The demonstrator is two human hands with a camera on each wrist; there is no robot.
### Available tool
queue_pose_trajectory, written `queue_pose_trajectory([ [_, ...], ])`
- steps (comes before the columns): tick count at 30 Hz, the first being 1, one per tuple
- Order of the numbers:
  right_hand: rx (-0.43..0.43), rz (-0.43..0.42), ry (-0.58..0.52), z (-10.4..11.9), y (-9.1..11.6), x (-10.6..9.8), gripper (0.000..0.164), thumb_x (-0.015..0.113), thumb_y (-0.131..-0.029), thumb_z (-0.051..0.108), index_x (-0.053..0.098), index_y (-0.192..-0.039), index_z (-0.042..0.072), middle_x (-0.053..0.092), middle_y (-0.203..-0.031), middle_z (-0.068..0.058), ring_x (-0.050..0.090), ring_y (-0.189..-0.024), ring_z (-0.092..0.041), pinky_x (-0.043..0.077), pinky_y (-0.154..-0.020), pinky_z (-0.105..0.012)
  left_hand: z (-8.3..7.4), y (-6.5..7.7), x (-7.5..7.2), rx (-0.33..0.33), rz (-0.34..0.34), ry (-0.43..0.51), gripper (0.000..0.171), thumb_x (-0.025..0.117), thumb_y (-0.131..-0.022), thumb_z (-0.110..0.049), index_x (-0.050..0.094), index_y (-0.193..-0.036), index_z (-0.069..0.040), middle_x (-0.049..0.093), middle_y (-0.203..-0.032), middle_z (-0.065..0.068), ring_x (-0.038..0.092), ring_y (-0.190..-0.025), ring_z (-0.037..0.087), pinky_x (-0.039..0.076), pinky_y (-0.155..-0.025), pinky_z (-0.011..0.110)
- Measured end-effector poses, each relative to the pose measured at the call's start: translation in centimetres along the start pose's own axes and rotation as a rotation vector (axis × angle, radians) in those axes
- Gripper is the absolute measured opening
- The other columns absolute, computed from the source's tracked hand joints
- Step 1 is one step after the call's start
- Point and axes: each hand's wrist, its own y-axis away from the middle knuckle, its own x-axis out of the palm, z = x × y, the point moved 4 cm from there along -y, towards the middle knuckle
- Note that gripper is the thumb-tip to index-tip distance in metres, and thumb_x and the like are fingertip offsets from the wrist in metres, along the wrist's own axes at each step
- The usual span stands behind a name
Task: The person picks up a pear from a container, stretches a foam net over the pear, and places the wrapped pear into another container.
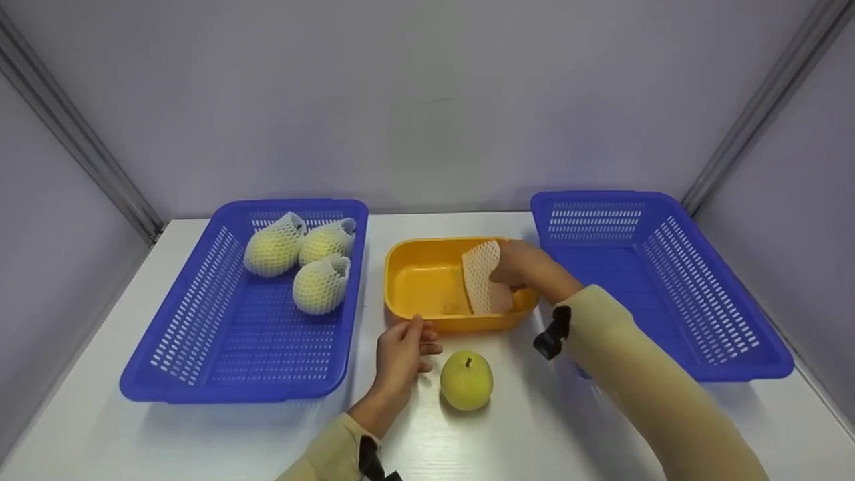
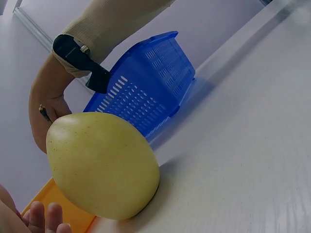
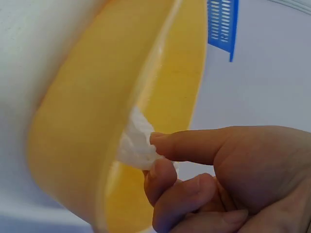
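My right hand (image 1: 524,264) reaches into the orange plastic tub (image 1: 417,242) and pinches a white foam net sleeve (image 1: 479,270) between thumb and fingertips. In the right wrist view, that white sleeve (image 3: 138,145) shows beside the tub's wall. My left hand (image 1: 399,354) is by the tub's near rim, a fingertip at the rim and the other fingers loosely bent, holding nothing. Just right of it, a bare yellow-green pear (image 1: 466,381) stands on the table, stem up. The left wrist view shows the pear (image 2: 102,165) large, with left fingers (image 2: 53,216) beyond it.
On the left stands a blue perforated basket (image 1: 153,374) holding three pears in foam nets (image 1: 320,286). A second blue basket (image 1: 728,300) is on the right, its near part behind the right sleeve. Pale walls enclose the white table (image 1: 434,447) at the back and sides.
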Motion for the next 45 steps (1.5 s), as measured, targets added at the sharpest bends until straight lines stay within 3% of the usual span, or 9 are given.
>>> queue_pose_trajectory([
  [3, -0.071, -0.060, 0.045, 0.3, 0.7, -1.0, 0.034, 0.065, -0.095, 0.021, 0.064, -0.115, -0.007, 0.061, -0.076, -0.008, 0.053, -0.059, -0.014, 0.044, -0.051, -0.021, 0.1, 0.0, 0.0, -0.004, 0.006, 0.002, 0.040, 0.049, -0.109, -0.031, 0.068, -0.111, 0.004, 0.070, -0.086, 0.006, 0.068, -0.068, 0.011, 0.049, -0.046, 0.020],
  [6, -0.148, -0.104, 0.060, 0.7, 1.7, -1.8, 0.028, 0.066, -0.095, 0.023, 0.069, -0.092, -0.005, 0.063, -0.066, -0.006, 0.051, -0.054, -0.013, 0.041, -0.048, -0.021, 0.2, 0.0, -0.1, -0.005, -0.004, -0.004, 0.038, 0.049, -0.109, -0.028, 0.068, -0.107, 0.004, 0.068, -0.083, 0.006, 0.067, -0.066, 0.011, 0.047, -0.046, 0.019],
  [11, -0.217, -0.140, -0.008, 1.2, 3.7, -2.9, 0.036, 0.066, -0.096, 0.026, 0.065, -0.066, 0.005, 0.062, -0.057, -0.003, 0.049, -0.051, -0.012, 0.040, -0.048, -0.021, 0.2, -0.1, -0.2, -0.004, -0.034, -0.028, 0.035, 0.050, -0.109, -0.026, 0.067, -0.099, 0.004, 0.061, -0.074, 0.003, 0.060, -0.061, 0.010, 0.040, -0.043, 0.018],
  [17, -0.320, -0.245, -0.101, 1.6, 6.8, -4.5, 0.036, 0.068, -0.096, 0.027, 0.064, -0.069, 0.003, 0.063, -0.059, -0.005, 0.056, -0.053, -0.014, 0.042, -0.051, -0.023, -0.5, 0.2, 0.0, 0.039, -0.064, -0.062, 0.035, 0.050, -0.109, -0.024, 0.066, -0.091, 0.002, 0.054, -0.069, 0.000, 0.054, -0.058, 0.011, 0.036, -0.045, 0.019],
  [24, -0.388, -0.337, -0.206, 1.5, 9.2, -4.6, 0.031, 0.070, -0.096, 0.029, 0.058, -0.081, 0.006, 0.064, -0.068, -0.007, 0.058, -0.057, -0.016, 0.044, -0.051, -0.025, -2.6, 1.6, 0.4, 0.241, -0.069, -0.095, 0.033, 0.050, -0.108, -0.017, 0.065, -0.088, 0.005, 0.055, -0.069, 0.004, 0.054, -0.061, 0.014, 0.051, -0.061, 0.026],
  [31, -0.501, -0.525, -0.396, 1.3, 11.0, -3.1, 0.026, 0.073, -0.096, 0.022, 0.057, -0.085, 0.005, 0.057, -0.064, -0.004, 0.051, -0.054, -0.016, 0.038, -0.047, -0.023, -5.6, 3.5, 1.1, 0.362, 0.057, -0.090, 0.029, 0.049, -0.109, -0.017, 0.063, -0.098, 0.006, 0.056, -0.077, 0.007, 0.056, -0.067, 0.017, 0.053, -0.065, 0.024],
  [36, -0.761, -0.760, -0.537, 1.5, 13.0, -1.2, 0.016, 0.075, -0.094, 0.011, 0.061, -0.094, 0.002, 0.059, -0.064, 0.000, 0.049, -0.051, -0.013, 0.041, -0.045, -0.020, -6.9, 4.0, 1.6, 0.315, 0.213, -0.127, 0.038, 0.041, -0.112, -0.026, 0.064, -0.114, 0.004, 0.063, -0.089, 0.010, 0.062, -0.075, 0.018, 0.049, -0.056, 0.021],
  [39, -0.934, -0.873, -0.480, 1.7, 14.2, 0.2, 0.020, 0.078, -0.090, 0.005, 0.059, -0.094, 0.001, 0.058, -0.064, 0.000, 0.049, -0.049, -0.009, 0.042, -0.043, -0.018, -7.0, 3.8, 1.9, 0.271, 0.309, -0.121, 0.048, 0.032, -0.114, -0.031, 0.064, -0.122, 0.004, 0.066, -0.101, 0.014, 0.065, -0.083, 0.020, 0.050, -0.057, 0.022],
  [45, -1.165, -1.102, -0.219, 2.0, 15.9, 3.0, 0.034, 0.065, -0.101, 0.032, 0.056, -0.087, 0.002, 0.059, -0.065, -0.004, 0.051, -0.049, -0.011, 0.043, -0.043, -0.016, -6.7, 3.7, 1.7, 0.273, 0.368, -0.009, 0.061, 0.029, -0.111, -0.047, 0.065, -0.117, 0.002, 0.068, -0.105, 0.013, 0.067, -0.093, 0.025, 0.055, -0.067, 0.027],
])
